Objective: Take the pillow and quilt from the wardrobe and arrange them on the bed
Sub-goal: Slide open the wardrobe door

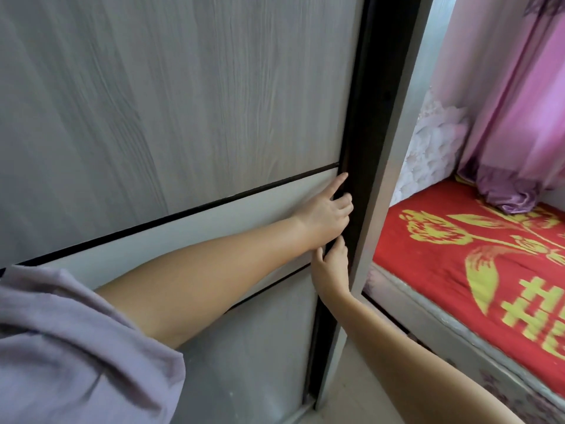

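Observation:
A grey wood-grain sliding wardrobe door point(171, 96) fills the left of the view, with a dark vertical edge strip point(367, 123) on its right side. My left hand point(325, 214) is at that strip, its fingers curled over the edge and the index finger pointing up. Just below, my right hand point(331, 266) has its fingertips hooked on the same strip. The bed point(477, 258), covered by a red sheet with a yellow pattern, lies to the right of the wardrobe. No pillow or quilt is in view; the wardrobe's inside is hidden.
Pink and purple curtains point(519, 117) hang over the far end of the bed, their hem bunched on the sheet. A pale patterned wall point(434, 148) stands behind. The bed's light frame point(452, 341) runs along a narrow strip of floor point(360, 393).

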The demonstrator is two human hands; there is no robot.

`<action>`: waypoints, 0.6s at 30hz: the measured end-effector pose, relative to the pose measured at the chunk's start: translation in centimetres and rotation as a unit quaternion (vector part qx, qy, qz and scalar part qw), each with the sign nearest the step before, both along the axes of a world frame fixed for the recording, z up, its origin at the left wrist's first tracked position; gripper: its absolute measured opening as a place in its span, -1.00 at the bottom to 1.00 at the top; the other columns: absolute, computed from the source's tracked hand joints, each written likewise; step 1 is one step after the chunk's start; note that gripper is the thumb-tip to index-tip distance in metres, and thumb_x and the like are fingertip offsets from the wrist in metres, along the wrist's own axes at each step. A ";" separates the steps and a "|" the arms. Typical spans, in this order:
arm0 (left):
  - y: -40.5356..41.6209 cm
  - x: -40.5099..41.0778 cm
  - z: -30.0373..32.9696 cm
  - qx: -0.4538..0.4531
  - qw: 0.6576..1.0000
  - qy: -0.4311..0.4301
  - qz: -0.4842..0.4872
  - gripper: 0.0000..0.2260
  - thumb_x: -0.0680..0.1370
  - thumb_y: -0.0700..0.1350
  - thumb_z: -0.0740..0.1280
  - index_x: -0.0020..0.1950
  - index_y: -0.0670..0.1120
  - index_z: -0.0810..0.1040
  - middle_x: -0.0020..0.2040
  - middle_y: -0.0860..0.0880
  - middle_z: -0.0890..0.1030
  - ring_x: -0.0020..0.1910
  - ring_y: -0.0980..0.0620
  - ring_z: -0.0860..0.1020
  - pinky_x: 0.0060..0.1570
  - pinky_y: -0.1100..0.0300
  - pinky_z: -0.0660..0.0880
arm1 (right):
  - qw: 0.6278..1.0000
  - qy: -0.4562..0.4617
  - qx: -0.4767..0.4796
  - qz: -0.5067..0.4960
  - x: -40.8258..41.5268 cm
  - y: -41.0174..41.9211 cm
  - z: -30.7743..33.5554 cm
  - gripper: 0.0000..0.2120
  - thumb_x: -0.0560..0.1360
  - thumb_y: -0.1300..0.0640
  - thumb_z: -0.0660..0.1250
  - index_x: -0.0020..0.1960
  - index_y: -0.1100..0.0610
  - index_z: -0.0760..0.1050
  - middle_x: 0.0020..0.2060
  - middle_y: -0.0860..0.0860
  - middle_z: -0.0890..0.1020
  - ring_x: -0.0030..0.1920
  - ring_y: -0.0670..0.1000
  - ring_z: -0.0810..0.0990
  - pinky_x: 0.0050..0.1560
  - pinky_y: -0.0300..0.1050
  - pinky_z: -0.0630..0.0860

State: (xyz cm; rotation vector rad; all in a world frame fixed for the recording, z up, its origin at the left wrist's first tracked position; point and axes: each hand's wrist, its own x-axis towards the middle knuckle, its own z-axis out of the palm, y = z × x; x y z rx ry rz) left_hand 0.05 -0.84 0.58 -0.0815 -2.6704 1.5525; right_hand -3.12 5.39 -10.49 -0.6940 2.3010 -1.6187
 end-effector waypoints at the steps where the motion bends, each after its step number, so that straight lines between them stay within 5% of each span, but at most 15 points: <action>1: 0.1 0.7 0.0 0.003 1.000 0.003 0.003 -0.72 0.59 -0.19 0.21 0.28 -0.20 0.48 0.34 -0.19 0.45 0.44 -0.16 0.28 0.42 -0.33 -0.11 | 1.000 0.002 -0.006 0.004 0.7 0.0 -0.2 -0.46 0.57 0.02 0.14 0.51 0.09 0.12 0.40 0.13 0.33 0.38 0.14 0.36 0.29 0.19 0.44; 12: 0.8 12.9 -0.1 -0.008 0.997 0.006 0.072 -0.73 0.53 -0.12 0.34 0.22 -0.13 0.56 0.31 -0.15 0.49 0.40 -0.13 0.33 0.42 -0.34 -0.09 | 0.995 0.011 0.027 0.097 11.3 0.7 0.0 -0.48 0.60 0.12 0.16 0.52 0.06 0.09 0.41 0.12 0.32 0.28 0.14 0.46 0.20 0.19 0.52; 18: 1.4 21.3 -0.5 0.001 0.990 0.019 0.137 -0.64 0.50 -0.07 0.39 0.28 -0.10 0.51 0.39 -0.15 0.41 0.46 -0.14 0.25 0.42 -0.34 -0.11 | 0.985 0.020 0.055 0.160 17.2 0.1 0.1 -0.56 0.53 0.14 0.24 0.40 0.14 0.31 0.23 0.19 0.51 0.06 0.13 0.57 -0.01 0.01 0.54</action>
